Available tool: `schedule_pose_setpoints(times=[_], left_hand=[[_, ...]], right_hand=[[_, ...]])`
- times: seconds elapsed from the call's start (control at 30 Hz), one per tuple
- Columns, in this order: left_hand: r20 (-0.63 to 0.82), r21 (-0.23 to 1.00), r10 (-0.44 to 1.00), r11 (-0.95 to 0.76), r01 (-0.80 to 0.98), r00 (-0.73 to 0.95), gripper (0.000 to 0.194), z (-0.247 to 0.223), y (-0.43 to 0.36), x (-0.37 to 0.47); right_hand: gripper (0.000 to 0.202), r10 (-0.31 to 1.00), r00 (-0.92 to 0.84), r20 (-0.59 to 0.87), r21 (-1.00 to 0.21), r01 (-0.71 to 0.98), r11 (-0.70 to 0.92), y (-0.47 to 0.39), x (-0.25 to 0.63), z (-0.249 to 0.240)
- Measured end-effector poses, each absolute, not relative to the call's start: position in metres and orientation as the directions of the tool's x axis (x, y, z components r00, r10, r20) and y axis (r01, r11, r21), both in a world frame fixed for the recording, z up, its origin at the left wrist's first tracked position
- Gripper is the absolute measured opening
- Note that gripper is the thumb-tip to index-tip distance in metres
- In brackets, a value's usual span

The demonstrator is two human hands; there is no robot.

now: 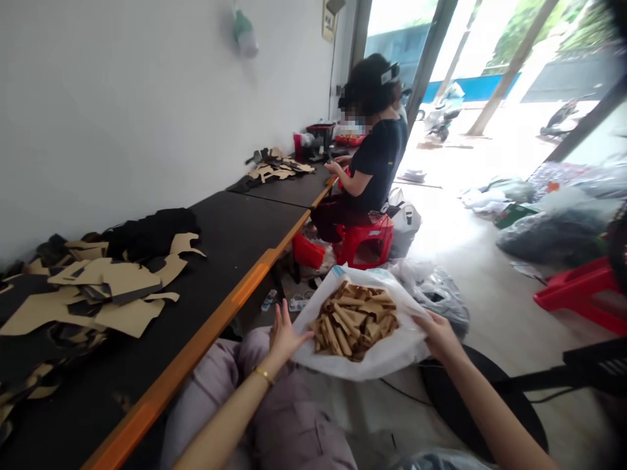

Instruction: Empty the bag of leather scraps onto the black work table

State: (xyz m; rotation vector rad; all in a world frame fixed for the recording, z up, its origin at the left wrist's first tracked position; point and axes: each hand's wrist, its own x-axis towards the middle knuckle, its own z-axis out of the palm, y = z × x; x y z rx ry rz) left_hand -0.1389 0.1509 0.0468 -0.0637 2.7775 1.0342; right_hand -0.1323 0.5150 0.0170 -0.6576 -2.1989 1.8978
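A white plastic bag (372,371) stands between my knees and the co-worker's stool, its mouth spread wide. Inside it lie many rolled and curled pieces of brown paper (355,320). My right hand (439,336) grips the bag's rim on the right side, fingers tucked behind the plastic. At the left rim, my left hand (284,334) has its fingers stretched apart, the thumb pointing at the paper pieces; whether it touches the bag is hard to tell. A gold bracelet circles that wrist.
Left of me runs a long black table (245,225) with an orange-brown edge, bearing piles of tan and black cut pieces (130,277). A co-worker (379,150) sits farther along on a red stool (367,241). A round black base (494,398) and another red stool (582,294) are at right.
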Motion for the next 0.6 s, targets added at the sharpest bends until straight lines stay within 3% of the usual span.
schedule_pose_setpoints(times=[0.17,0.3,0.4,0.43,0.47,0.5,0.53,0.6], left_hand=[[-0.158,0.782,0.247,0.623,0.032,-0.956,0.049,0.060,0.190,-0.169],[-0.103,0.860,0.383,0.498,0.112,-0.918,0.050,0.086,0.202,-0.151],[-0.121,0.891,0.419,0.446,0.088,-0.900,0.050,0.099,0.195,-0.134],[-0.131,0.898,0.420,0.434,0.073,-0.898,0.051,0.101,0.191,-0.127],[-0.140,0.904,0.419,0.424,0.057,-0.897,0.052,0.102,0.187,-0.121],[-0.150,0.909,0.417,0.414,0.041,-0.897,0.052,0.102,0.184,-0.114],[-0.158,0.915,0.415,0.404,0.025,-0.896,0.052,0.103,0.181,-0.107],[-0.169,0.925,0.421,0.379,0.004,-0.891,0.052,0.105,0.177,-0.093]], right_hand=[[0.056,0.451,-0.869,-0.203,-0.952,0.283,0.116,0.552,-0.075,0.048],[0.058,0.525,-0.827,-0.200,-0.894,0.374,0.248,0.558,-0.031,0.041],[0.080,0.577,-0.808,-0.115,-0.857,0.374,0.353,0.522,-0.005,0.019],[0.083,0.571,-0.820,-0.041,-0.848,0.331,0.414,0.502,0.002,0.011],[0.078,0.558,-0.811,0.178,-0.757,0.249,0.604,0.480,0.008,0.003],[0.068,0.440,-0.843,0.309,-0.616,0.175,0.768,0.457,0.013,-0.004],[0.060,0.267,-0.901,0.343,-0.492,0.070,0.868,0.435,0.015,-0.008],[0.076,-0.033,-0.991,0.129,-0.398,-0.082,0.914,0.400,0.011,-0.012]])
